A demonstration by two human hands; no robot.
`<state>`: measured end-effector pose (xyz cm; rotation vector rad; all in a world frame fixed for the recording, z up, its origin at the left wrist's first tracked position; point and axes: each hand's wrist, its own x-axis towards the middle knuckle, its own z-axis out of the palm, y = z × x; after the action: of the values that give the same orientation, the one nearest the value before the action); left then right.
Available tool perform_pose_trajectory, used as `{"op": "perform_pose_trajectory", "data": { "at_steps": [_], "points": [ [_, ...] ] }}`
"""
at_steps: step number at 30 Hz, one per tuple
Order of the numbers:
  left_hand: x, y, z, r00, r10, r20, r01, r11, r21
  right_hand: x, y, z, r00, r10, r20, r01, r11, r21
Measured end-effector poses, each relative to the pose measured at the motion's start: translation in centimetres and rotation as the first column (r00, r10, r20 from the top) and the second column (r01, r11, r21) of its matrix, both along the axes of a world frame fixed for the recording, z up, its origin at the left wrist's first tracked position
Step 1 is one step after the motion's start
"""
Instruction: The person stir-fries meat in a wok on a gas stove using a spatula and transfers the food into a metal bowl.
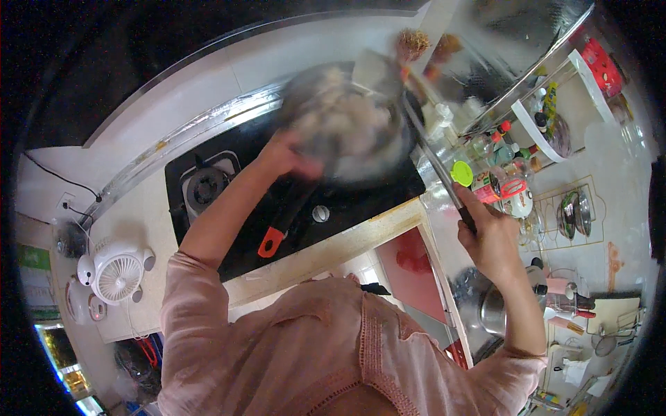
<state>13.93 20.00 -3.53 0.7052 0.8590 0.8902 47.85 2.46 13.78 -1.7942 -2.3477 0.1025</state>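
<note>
A blurred wok [359, 166] sits over the right side of the black gas hob [239, 255], with pale food [341, 112] in it. Its black handle with an orange-red end [270, 244] points toward me. My left hand [294, 156] is at the wok's left side, near the base of the handle; blur hides whether its fingers grip anything. In my right hand [489, 234] is the dark grip of a long-handled metal cooking utensil [434, 156]. The shaft runs up past the wok's right rim, and its far end is smeared by motion and haze.
A bare burner [206, 187] is on the hob's left. Beyond it stands a small white fan [118, 278] with a cord. Bottles [502, 151] and a lime-green lid [461, 173] crowd the right counter. A steel pot [494, 307] is beside my right forearm. A reddish cabinet door [413, 275] hangs open below.
</note>
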Motion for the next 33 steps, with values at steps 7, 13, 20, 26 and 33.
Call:
{"op": "perform_pose_trajectory", "data": {
  "at_steps": [7, 13, 20, 26, 33],
  "points": [
    [-1.9, -0.7, 0.0, 0.964, 0.143, -0.225, -0.092, 0.971, 0.219, 1.4, 2.3, 0.7, 0.997, 0.026, 0.075, -0.046, 0.96, 0.276],
    [-6.3, -2.4, -0.1, 0.934, 0.284, -0.217, -0.263, 0.957, 0.121, 4.0, 8.7, -2.9, 0.957, -0.076, 0.281, 0.061, 0.996, 0.06],
    [-10.9, -8.5, 5.1, 0.913, 0.35, -0.21, -0.345, 0.937, 0.058, 3.6, 12.6, -5.3, 0.944, 0.031, 0.328, 0.048, 0.972, -0.229],
    [-13.1, -11.9, 5.8, 0.863, 0.426, -0.272, -0.415, 0.904, 0.1, 0.6, 12.7, -9.9, 0.885, -0.181, -0.429, -0.138, 0.777, -0.614],
    [-14.0, -13.0, 5.3, 0.823, 0.531, -0.202, -0.54, 0.841, 0.009, -4.6, 11.7, -13.3, 0.636, -0.423, -0.645, -0.271, 0.661, -0.7]
  ]
}}
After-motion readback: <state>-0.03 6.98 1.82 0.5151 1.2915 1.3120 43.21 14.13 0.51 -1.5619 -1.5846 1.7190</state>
